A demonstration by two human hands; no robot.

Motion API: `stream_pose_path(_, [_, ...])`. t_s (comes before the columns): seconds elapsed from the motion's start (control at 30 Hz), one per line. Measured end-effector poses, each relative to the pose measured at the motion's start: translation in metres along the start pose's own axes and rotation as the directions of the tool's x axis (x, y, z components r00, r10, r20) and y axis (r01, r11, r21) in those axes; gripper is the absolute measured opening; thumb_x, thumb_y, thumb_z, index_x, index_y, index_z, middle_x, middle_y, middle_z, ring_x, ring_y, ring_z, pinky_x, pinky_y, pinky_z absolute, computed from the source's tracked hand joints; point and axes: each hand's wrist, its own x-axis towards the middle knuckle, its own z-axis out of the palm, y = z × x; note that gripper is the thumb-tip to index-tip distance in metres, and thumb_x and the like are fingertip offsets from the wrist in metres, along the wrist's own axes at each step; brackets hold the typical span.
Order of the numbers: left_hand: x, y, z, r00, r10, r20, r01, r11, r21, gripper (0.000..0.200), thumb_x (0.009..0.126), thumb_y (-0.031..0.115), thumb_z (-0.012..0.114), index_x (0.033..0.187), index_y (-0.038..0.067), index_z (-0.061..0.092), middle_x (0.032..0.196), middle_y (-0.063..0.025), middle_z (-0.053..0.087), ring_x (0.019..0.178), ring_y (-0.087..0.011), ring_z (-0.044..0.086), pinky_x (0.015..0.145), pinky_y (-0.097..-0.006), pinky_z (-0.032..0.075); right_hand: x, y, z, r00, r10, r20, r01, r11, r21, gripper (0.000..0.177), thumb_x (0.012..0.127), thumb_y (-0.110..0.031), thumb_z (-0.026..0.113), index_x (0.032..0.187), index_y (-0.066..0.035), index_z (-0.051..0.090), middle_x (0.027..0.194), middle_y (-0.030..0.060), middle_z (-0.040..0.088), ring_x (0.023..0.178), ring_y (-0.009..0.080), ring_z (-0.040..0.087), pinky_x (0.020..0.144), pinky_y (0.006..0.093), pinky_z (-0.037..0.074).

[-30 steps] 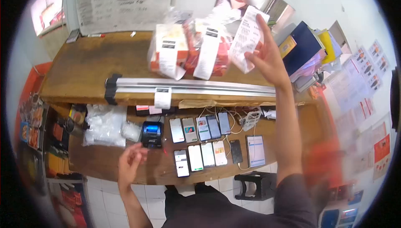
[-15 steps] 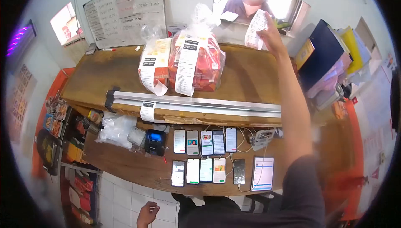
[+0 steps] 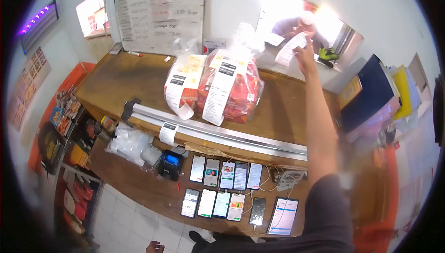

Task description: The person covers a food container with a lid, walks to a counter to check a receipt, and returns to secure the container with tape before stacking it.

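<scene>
My right hand (image 3: 306,58) is stretched out toward the window opening and grips a long printed receipt (image 3: 291,49) by its right edge. Beyond it a person (image 3: 292,25) stands in the opening, partly washed out by glare. My left hand (image 3: 155,247) shows only at the bottom edge, below the lower desk, with its fingers bent; whether it holds anything is not clear. On the upper counter (image 3: 282,114) stand a smaller plastic-wrapped package (image 3: 187,83) and a larger red one (image 3: 238,90), each with a receipt on its front.
Several phones (image 3: 227,176) and a tablet (image 3: 283,216) lie on the lower desk beside a small black printer (image 3: 170,164) and clear plastic bags (image 3: 127,145). A whiteboard (image 3: 160,19) leans at the back. Folders (image 3: 371,93) stand at the right.
The view has tilted and shifted. The receipt in my right hand hangs closer to the person, who has leaned lower in the opening. My left hand has sunk mostly out of the frame.
</scene>
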Motion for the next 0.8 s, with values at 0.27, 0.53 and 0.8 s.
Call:
stream_pose_path(0.27, [-0.011, -0.024, 0.021, 0.986, -0.113, -0.126, 0.122, 0.991, 0.062, 0.044, 0.085, 0.032, 0.071, 0.111, -0.002, 0.062, 0.1, -0.0235, 0.069, 0.097, -0.0416, 0.065, 0.083, -0.0462, 0.053, 0.027, 0.012, 0.005, 0.943, -0.24, 0.229, 0.268, 0.958, -0.101, 0.049, 0.086, 0.005, 0.06, 0.129, -0.012, 0.044, 0.113, 0.0072, 0.059, 0.09, 0.0183, 0.062, 0.074, 0.031, 0.054])
stream_pose_path(0.53, [-0.047, 0.003, -0.005, 0.956, -0.284, -0.074, 0.262, 0.939, -0.222, 0.041, 0.09, 0.026, 0.065, 0.12, -0.001, 0.058, 0.109, -0.0216, 0.068, 0.099, -0.0335, 0.067, 0.085, -0.0393, 0.054, 0.045, 0.017, -0.025, 0.853, -0.451, 0.261, 0.511, 0.622, -0.594, 0.013, 0.093, -0.004, 0.055, 0.104, 0.001, 0.061, 0.099, 0.012, 0.063, 0.09, 0.0234, 0.063, 0.085, 0.0349, 0.055])
stream_pose_path(0.8, [-0.071, -0.12, 0.026, 0.938, -0.346, 0.001, 0.346, 0.938, -0.032, 0.053, 0.089, 0.036, 0.063, 0.13, 0.004, 0.054, 0.125, -0.021, 0.061, 0.119, -0.037, 0.056, 0.1, -0.045, 0.046, -0.257, -0.166, 0.138, 0.746, -0.628, 0.222, 0.655, 0.63, -0.418, 0.025, 0.092, -0.013, 0.06, 0.11, 0.003, 0.06, 0.106, 0.0119, 0.064, 0.091, 0.0221, 0.063, 0.084, 0.0342, 0.053])
